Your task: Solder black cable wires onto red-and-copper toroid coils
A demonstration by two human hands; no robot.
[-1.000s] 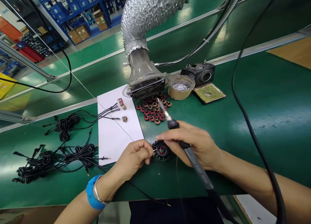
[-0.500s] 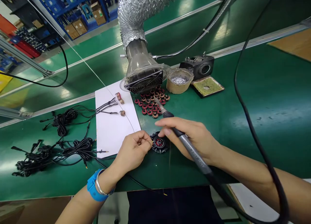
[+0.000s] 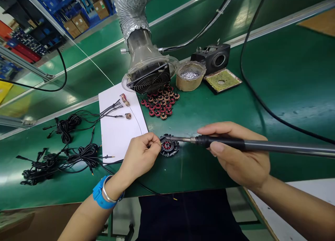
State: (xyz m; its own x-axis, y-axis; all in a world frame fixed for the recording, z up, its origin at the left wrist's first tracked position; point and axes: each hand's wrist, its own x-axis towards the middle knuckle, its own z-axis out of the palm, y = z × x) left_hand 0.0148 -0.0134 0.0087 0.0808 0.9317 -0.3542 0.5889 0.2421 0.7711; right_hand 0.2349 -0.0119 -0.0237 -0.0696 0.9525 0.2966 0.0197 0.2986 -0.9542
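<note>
My right hand (image 3: 235, 153) is wrapped round a soldering iron (image 3: 222, 142), whose tip points left over a round black part (image 3: 170, 150) with a red ring in its middle. Whether the tip touches it I cannot tell. My left hand (image 3: 143, 152) is closed in a pinch at the left edge of that part. A thin wire (image 3: 136, 118) runs up from these fingers over a white sheet (image 3: 115, 133). A black cable runs beneath the left wrist. What the fingertips pinch is too small to make out.
Black cable bundles (image 3: 86, 156) lie left. Several red-and-black rings (image 3: 161, 103) sit below a fume hood (image 3: 150, 73). Behind are a solder pot (image 3: 190, 77), a yellow-green sponge (image 3: 222, 80) and a black iron stand (image 3: 216, 59). The iron's cord (image 3: 251, 84) loops at the right.
My right hand has moved right and swung the iron from pointing up at the rings to lying nearly level, tip over the round part. My left hand keeps its pinch. The whole view has shifted slightly.
</note>
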